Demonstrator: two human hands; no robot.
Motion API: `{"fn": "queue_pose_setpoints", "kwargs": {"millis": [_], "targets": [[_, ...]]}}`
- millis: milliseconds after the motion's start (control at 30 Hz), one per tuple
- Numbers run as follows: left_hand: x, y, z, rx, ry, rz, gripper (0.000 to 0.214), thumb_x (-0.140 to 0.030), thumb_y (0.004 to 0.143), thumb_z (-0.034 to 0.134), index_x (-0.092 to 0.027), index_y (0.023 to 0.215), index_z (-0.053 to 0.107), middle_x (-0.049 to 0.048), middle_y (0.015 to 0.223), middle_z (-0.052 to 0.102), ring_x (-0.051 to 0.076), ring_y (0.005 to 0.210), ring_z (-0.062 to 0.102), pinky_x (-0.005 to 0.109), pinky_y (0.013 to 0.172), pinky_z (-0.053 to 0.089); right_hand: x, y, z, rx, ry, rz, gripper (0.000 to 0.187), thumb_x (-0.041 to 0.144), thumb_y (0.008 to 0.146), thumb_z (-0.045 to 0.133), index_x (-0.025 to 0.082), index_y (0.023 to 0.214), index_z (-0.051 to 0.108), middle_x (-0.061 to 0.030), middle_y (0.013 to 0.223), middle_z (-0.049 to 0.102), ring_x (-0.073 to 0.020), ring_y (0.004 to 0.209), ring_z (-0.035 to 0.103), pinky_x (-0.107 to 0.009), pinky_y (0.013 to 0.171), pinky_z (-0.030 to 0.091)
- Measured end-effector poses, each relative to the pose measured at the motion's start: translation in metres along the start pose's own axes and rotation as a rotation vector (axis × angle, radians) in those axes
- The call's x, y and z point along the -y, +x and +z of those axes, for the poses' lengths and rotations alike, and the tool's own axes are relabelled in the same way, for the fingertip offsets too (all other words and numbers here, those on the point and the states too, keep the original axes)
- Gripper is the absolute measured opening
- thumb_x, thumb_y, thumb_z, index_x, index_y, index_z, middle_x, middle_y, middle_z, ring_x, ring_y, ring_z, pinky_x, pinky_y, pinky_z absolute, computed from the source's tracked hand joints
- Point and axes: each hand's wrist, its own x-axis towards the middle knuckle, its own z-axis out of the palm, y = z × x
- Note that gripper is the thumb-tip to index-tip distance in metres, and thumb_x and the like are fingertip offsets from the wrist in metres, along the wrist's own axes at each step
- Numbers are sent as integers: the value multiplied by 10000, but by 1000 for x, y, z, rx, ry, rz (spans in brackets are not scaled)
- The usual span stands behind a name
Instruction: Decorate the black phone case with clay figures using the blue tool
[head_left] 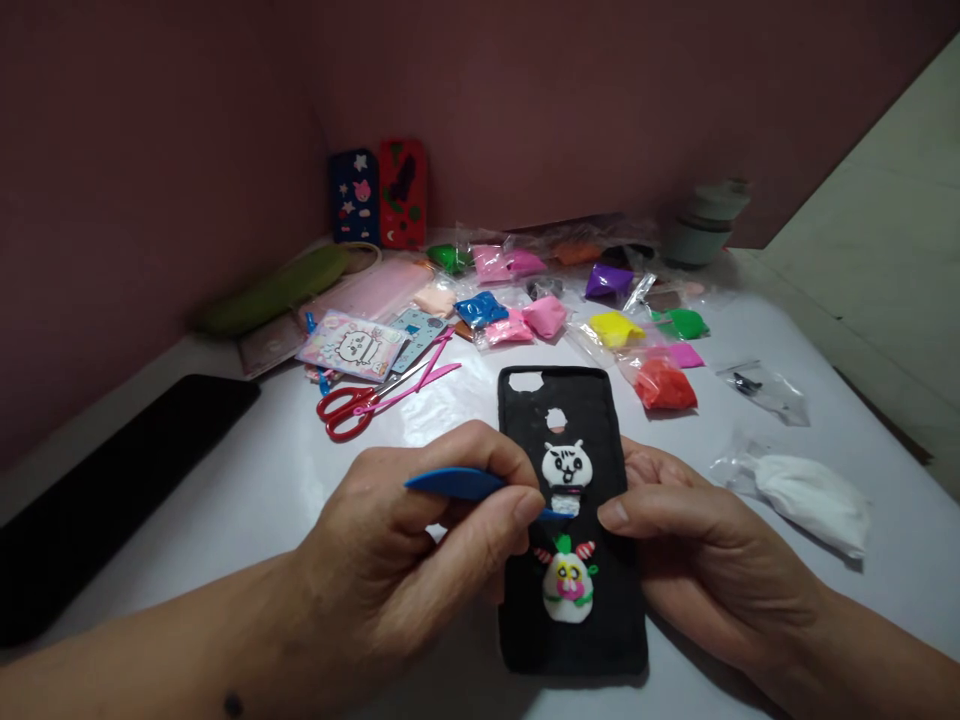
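Pinched between the thumb and fingers of my left hand (442, 540) is a blue modelling tool (454, 483). Its thin tip touches the white body of a small clay cat-like figure (566, 470) on a black phone case (574, 645). My right hand (712, 550) grips the case along its right edge, thumb on the front, fingers partly hidden behind. Lower on the case sits a second clay figure (568, 590), white with a yellow and pink face, green bits and striped red horns. Holes for the camera show at the case's top.
Several bags of coloured clay, one red (665, 385), lie behind the case; a bag of white clay (814, 500) is at right. Red-handled scissors (345, 412) and cartoon cards (352, 345) lie left of centre. Two decorated cases (403, 195) lean against the wall. A black slab (112, 490) lies far left.
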Motion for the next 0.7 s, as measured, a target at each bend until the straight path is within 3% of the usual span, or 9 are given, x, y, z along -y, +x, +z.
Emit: {"fn": "queue_pose_setpoints", "kwargs": {"millis": [300, 600, 700], "targets": [[3, -2, -1, -39, 4, 32, 118, -176, 896, 486, -175, 833, 586, -39, 603, 584, 84, 489, 576, 155, 431, 456, 0, -2, 1, -33, -33, -6, 391, 38, 597, 610, 130, 968, 691, -83, 860, 724, -205, 780, 655, -325, 766, 488], [0, 0, 3, -134, -56, -19, 152, -160, 862, 512, -170, 756, 620, -34, 591, 569, 77, 479, 569, 146, 419, 436, 0, 0, 1, -64, -41, 14, 400, 59, 578, 630, 132, 966, 692, -76, 878, 712, -221, 809, 659, -352, 804, 495], [3, 0, 2, -116, -55, 29, 174, -129, 865, 505, -160, 739, 621, -26, 650, 585, 69, 500, 581, 141, 441, 455, 0, 0, 2, -58, -57, 13, 433, 71, 575, 629, 134, 1000, 683, -92, 912, 721, -241, 839, 660, -391, 838, 486]]}}
